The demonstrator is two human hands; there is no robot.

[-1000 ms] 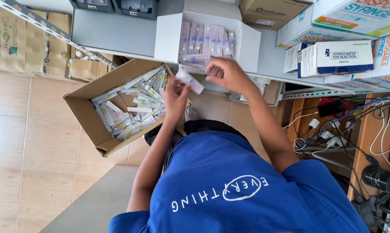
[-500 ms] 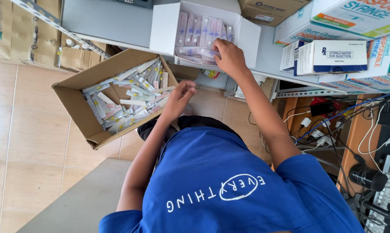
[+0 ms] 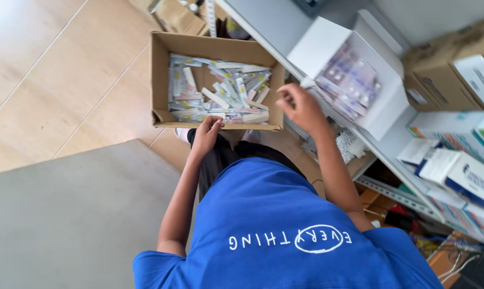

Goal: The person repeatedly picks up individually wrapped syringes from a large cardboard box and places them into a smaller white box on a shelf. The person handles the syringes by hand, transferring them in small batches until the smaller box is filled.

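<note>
1. The left hand [image 3: 205, 135] has come down to the near wall of the cardboard box [image 3: 161, 80]; its fingers are curled on the rim and hold nothing.
2. Just beyond those fingers, the loose wrapped packets [image 3: 220, 93] lie heaped in the box.
3. The right hand [image 3: 302, 107] has left the white box [image 3: 327, 45] on the shelf; its fingers are half open and seem empty, the packet held a second ago gone.
4. Filed packets [image 3: 349, 80] stand in that white box, beyond the right fingers.
</note>
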